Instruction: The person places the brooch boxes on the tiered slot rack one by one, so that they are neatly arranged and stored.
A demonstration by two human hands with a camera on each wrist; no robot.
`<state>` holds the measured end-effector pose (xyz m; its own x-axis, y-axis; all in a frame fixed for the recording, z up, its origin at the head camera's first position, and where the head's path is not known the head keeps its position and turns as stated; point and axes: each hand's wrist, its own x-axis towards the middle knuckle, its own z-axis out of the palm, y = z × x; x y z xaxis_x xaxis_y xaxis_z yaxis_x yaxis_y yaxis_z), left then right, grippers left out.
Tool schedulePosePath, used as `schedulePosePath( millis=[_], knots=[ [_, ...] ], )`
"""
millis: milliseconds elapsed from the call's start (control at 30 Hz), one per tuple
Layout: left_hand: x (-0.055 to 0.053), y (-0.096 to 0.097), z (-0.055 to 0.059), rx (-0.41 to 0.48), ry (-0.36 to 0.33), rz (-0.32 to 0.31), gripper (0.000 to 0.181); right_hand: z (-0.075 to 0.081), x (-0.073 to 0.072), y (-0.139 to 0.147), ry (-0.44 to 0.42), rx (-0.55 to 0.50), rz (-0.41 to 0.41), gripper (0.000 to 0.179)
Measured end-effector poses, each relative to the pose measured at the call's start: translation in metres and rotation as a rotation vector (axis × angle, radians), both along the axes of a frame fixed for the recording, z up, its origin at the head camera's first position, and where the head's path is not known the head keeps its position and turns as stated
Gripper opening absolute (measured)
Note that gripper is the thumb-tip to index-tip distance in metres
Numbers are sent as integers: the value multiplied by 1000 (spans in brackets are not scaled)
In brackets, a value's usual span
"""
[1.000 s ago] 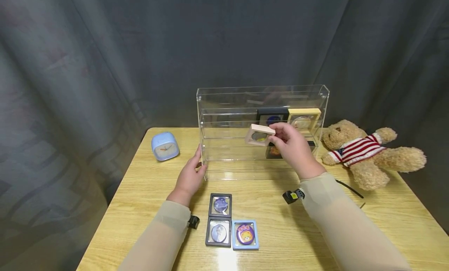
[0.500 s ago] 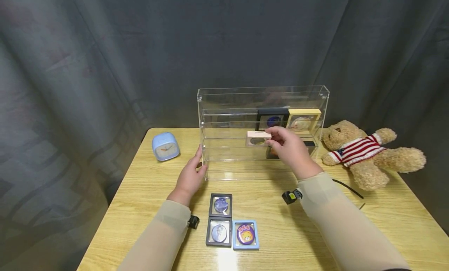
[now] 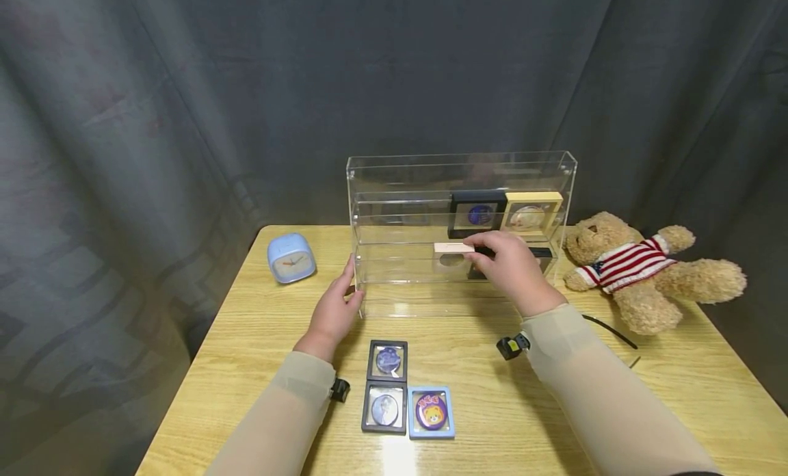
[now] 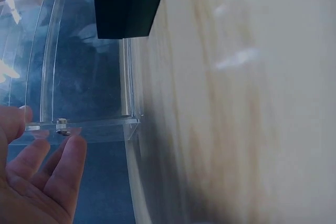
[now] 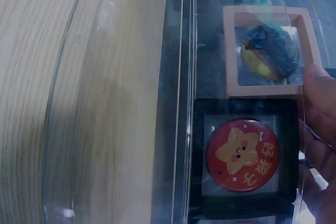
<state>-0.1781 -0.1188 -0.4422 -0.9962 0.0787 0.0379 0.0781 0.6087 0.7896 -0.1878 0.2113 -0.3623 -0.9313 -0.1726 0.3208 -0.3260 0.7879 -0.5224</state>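
Observation:
My right hand (image 3: 511, 271) pinches the top edge of a pale pink square frame (image 3: 453, 247) with a dark blue and yellow round badge inside. That frame stands behind the clear front lip of a lower tier of the acrylic display rack (image 3: 352, 219). Beside it, in the right wrist view, a black frame (image 5: 294, 156) holds a red badge with a star. My left hand (image 3: 332, 312) grips the rack's left side panel, thumb on one face and fingers on the other. The tier above bears a black frame (image 3: 452, 219) and a yellow frame (image 3: 559, 204).
Two dark frames (image 3: 403, 388) and a light blue frame (image 3: 450, 414) with a bear badge lie flat in front of the rack. A blue alarm clock (image 3: 289, 257) stands left. A teddy bear (image 3: 646, 267) lies right, near a black strap (image 3: 612, 329).
My right hand has lowered the pink frame into the rack's lower tier, turning it from tilted to upright. My left hand has stayed on the side panel.

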Motion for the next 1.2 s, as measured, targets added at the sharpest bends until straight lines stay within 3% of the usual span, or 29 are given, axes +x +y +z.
schedulePosePath(
  millis=[200,633,1033,1200],
  knots=[
    [0,1,0,-3,7,-3,77,0,-1,2,58,61,29,27],
    [-2,2,-2,-3,8,-7,77,6,0,1,82,184,61,14],
    [-2,-1,-2,-4,20,-1,78,0,5,5,106,123,94,18],
    [-1,-2,-2,-4,21,-6,78,-3,15,6,134,68,121,31]
  ],
)
